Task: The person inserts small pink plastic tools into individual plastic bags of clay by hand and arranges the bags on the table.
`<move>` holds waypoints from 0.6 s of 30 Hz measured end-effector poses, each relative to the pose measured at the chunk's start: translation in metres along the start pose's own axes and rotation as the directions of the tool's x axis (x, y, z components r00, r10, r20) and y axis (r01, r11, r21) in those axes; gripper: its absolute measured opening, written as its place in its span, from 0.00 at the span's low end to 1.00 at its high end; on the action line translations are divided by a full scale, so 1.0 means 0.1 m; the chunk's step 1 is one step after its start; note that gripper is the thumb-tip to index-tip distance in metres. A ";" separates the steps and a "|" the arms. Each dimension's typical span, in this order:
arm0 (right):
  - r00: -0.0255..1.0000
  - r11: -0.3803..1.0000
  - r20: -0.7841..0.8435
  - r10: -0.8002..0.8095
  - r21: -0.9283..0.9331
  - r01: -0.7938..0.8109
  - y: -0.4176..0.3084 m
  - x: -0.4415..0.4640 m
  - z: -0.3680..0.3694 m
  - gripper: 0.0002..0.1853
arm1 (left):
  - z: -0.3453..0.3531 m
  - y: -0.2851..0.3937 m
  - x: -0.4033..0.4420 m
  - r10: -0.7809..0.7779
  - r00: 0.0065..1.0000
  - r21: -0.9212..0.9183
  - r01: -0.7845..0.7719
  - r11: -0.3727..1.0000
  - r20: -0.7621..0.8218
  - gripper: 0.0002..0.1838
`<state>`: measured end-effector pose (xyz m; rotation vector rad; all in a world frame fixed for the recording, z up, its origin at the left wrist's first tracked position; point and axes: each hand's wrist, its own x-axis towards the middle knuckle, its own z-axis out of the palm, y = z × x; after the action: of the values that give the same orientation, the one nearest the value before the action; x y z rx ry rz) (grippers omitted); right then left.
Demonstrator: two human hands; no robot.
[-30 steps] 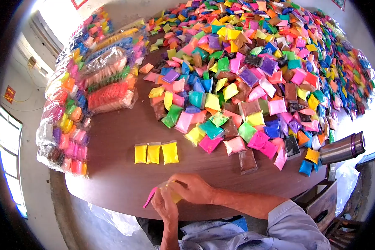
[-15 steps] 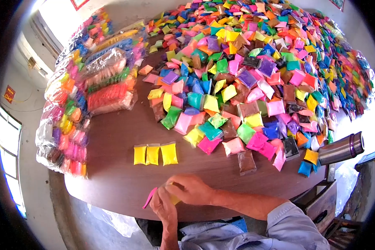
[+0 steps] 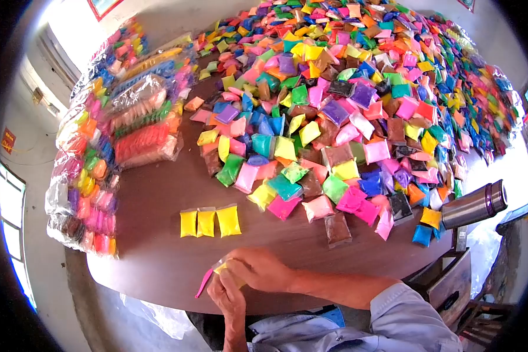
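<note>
Near the table's front edge, my left hand (image 3: 227,296) and my right hand (image 3: 264,270) meet around a small yellow packet (image 3: 220,268). Both hands have their fingers closed on it, and they cover most of it; its clear top edge shows between them. A thin bright pink plastic strip or tool (image 3: 203,284) sticks out beside my left fingers; whether that hand grips it or it rests on the table I cannot tell. Beyond my hands, three yellow packets (image 3: 206,223) lie side by side in a row on the brown table (image 3: 152,234).
A large heap of small colourful packets (image 3: 334,111) covers the table's middle and far right. Clear bags of packets (image 3: 144,146) are stacked along the left side. A steel flask (image 3: 474,205) lies tilted at the right edge, near a wooden drawer (image 3: 449,281).
The camera view has shifted slightly. My hands stay together on the yellow packet, and a little more of it now shows between my fingers.
</note>
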<state>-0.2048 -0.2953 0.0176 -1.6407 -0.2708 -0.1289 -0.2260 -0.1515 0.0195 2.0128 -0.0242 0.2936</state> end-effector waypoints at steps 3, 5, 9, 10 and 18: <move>0.995 0.999 0.085 0.055 -0.005 -0.055 -0.08 0.01 -0.05 0.11 | 0.00 -0.06 -0.01 0.040 0.999 0.102 -0.037 0.994 -0.031 0.19; 0.994 0.998 0.096 0.057 -0.020 -0.055 -0.10 0.01 -0.05 0.12 | 0.02 -0.07 0.00 0.025 0.997 0.079 -0.019 0.997 -0.068 0.20; 0.994 0.997 0.078 0.071 -0.018 -0.069 -0.02 -0.02 -0.01 0.11 | 0.02 -0.09 -0.01 0.013 0.999 -0.053 -0.015 0.998 -0.049 0.20; 0.996 0.997 0.053 0.077 0.019 -0.078 -0.03 -0.02 -0.01 0.12 | 0.02 -0.06 -0.01 0.032 0.999 -0.058 -0.032 0.998 0.001 0.19; 0.996 0.993 0.001 0.084 0.084 -0.084 -0.05 -0.02 -0.02 0.13 | 0.00 0.02 -0.02 0.031 0.996 -0.013 -0.030 0.999 0.083 0.18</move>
<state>-0.2075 -0.2970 0.0222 -1.5655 -0.2023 -0.0552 -0.2279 -0.1526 0.0203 2.0137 -0.1084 0.2288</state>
